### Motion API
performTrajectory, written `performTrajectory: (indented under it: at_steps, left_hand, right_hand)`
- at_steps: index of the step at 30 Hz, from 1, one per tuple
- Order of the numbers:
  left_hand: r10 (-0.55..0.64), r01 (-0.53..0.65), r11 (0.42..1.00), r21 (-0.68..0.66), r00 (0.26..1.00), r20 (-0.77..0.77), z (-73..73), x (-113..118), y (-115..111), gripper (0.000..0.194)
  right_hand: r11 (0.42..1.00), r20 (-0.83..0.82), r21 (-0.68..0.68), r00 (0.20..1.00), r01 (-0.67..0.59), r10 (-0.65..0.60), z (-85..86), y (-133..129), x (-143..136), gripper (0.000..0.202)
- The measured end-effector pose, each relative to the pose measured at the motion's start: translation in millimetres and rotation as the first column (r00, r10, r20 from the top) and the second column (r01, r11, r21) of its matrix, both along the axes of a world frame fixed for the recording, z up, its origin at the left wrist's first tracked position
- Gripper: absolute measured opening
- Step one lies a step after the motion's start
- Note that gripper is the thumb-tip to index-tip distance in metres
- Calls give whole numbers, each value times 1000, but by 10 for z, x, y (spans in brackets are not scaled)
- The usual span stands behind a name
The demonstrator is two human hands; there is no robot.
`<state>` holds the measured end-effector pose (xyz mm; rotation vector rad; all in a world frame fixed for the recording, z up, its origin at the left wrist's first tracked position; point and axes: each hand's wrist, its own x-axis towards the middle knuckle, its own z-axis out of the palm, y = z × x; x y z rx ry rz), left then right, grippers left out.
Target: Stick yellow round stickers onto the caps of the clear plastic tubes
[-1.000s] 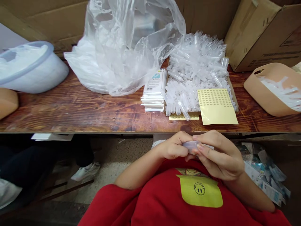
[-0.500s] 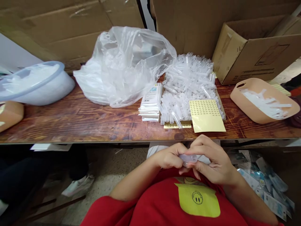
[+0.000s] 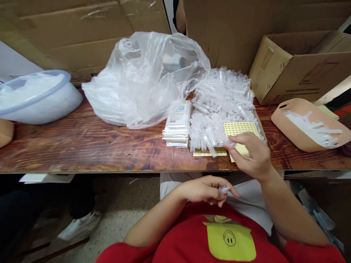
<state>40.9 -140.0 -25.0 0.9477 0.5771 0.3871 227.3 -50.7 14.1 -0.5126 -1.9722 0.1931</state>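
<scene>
Over my lap, my left hand (image 3: pixel 207 190) is closed around a small clear plastic tube (image 3: pixel 224 190); only its end shows past the fingers. My right hand (image 3: pixel 253 155) reaches over the front of a heap of clear plastic tubes (image 3: pixel 219 95) in a shallow box. Its thumb and forefinger pinch a translucent plastic piece (image 3: pixel 231 143), whose exact shape is partly hidden. Beneath that hand lies a yellow sticker sheet (image 3: pixel 241 128), partly covered by the fingers. A stack of printed cards (image 3: pixel 178 118) stands left of the tubes.
A large clear plastic bag (image 3: pixel 137 84) of white items sits left of the cards. On the far left is a bluish basin (image 3: pixel 52 102). To the right are a tan basket (image 3: pixel 296 135) with white strips and an open cardboard box (image 3: pixel 309 73). The table edge (image 3: pixel 109 171) runs before my lap.
My right hand has left the tube held by both hands and moved up and forward to the heap. My left hand stays over my lap with the tube. The view has shifted slightly.
</scene>
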Motion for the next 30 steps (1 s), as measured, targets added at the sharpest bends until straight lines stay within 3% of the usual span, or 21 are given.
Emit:
performTrajectory:
  at_steps: [3,6,11,15,18,20,23,25,27,30]
  left_hand:
    - [30,-25,997,-72,996,81,14,-108,5,48]
    - [90,-71,993,-98,975,204,70,-241,20,46]
    - [227,-201,973,-110,913,340,176,-400,19,30]
    - [420,-401,905,-140,794,439,272,-417,30,20]
    - [567,-570,808,-147,685,457,353,-386,68,19]
    - [658,-682,719,-133,608,444,398,-348,108,22]
    - [757,-801,589,-103,503,418,443,-257,176,28]
    - [792,-839,535,-104,454,408,455,-168,210,31]
    - [801,-839,530,-126,445,400,447,-63,225,33]
    - [770,-796,590,-134,506,388,383,92,199,37]
  right_hand:
    - [987,160,157,985,33,-58,-78,190,-207,23]
    - [975,271,214,956,57,-115,-131,277,-331,19]
    - [979,408,191,901,69,-143,-137,304,-384,20]
    - [991,451,115,885,71,-116,-87,275,-349,29]
    - [997,376,32,924,66,-73,-24,208,-286,29]
    - [996,223,-88,975,31,-10,24,136,-234,26]
    - [928,-17,-352,992,-120,122,82,14,-169,26]
    - [878,-102,-425,976,-218,192,101,-52,-147,33]
    - [893,-106,-364,965,-264,242,108,-99,-139,38]
    - [919,-81,-239,949,-314,304,138,-152,-102,32]
